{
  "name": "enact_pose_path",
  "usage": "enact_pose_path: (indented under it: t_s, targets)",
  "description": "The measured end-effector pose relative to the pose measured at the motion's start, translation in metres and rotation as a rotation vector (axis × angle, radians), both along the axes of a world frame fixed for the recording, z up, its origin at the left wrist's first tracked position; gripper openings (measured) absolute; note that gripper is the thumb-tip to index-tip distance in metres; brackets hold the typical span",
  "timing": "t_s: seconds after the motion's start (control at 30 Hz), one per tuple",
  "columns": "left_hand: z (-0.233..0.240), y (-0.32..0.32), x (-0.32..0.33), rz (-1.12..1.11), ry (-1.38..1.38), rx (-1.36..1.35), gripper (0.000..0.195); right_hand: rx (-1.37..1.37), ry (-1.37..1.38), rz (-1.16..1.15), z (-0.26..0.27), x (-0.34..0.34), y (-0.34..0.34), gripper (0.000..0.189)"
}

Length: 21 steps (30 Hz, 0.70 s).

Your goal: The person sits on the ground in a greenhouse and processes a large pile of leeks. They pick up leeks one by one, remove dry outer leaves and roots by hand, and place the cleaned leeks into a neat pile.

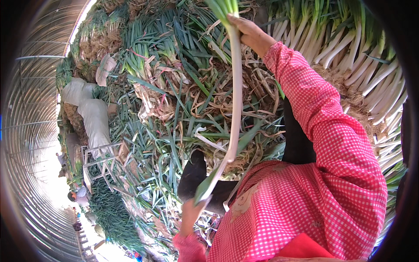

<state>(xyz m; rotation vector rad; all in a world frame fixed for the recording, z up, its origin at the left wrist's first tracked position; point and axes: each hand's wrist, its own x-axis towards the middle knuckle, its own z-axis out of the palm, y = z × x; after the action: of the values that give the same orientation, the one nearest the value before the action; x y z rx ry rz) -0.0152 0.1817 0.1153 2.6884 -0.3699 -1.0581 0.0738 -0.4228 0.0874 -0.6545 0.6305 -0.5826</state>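
My right hand (250, 31) is closed around a long-stemmed green onion, probably a leek or Welsh onion (236, 82), where its white shaft turns green. The shaft hangs down toward my lap, and its tops run out of the upper edge of the view. From near its lower end a pale strip of outer leaf (221, 170), green toward its tip, stretches to my left hand (191, 213). The fingers of that hand are closed on the strip's far end. Checked red-and-white sleeves cover both arms.
Cleaned white-stemmed onions (356, 55) lie in rows at right. Untrimmed bundles (154, 88) and loose leaves spread ahead, around my dark boot (193, 170). A metal frame (101, 160), white sacking (93, 118) and another person (78, 195) are at left, under an arched roof.
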Motion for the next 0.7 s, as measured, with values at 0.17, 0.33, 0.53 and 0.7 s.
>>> enact_pose_path:
  t_s: [0.17,0.33,0.53,0.7]
  targets:
    - [0.031,0.228,0.009,0.179,-0.62,0.635,0.035,-0.038,-0.079,-0.181,-0.011,-0.023,-0.038,0.038]
    - [-0.025,0.161,0.075,0.015,-0.836,0.186,0.088,-0.463,-0.285,-0.265,0.027,-0.073,-0.019,0.033]
    - [-0.055,-0.169,0.034,-0.337,0.141,-0.821,0.113,-0.164,-0.418,-0.296,0.096,-0.153,0.004,0.046]
    - [-0.001,-0.289,-0.102,-0.277,0.537,-0.788,0.031,-0.314,-0.449,-0.447,0.164,-0.31,-0.023,0.048]
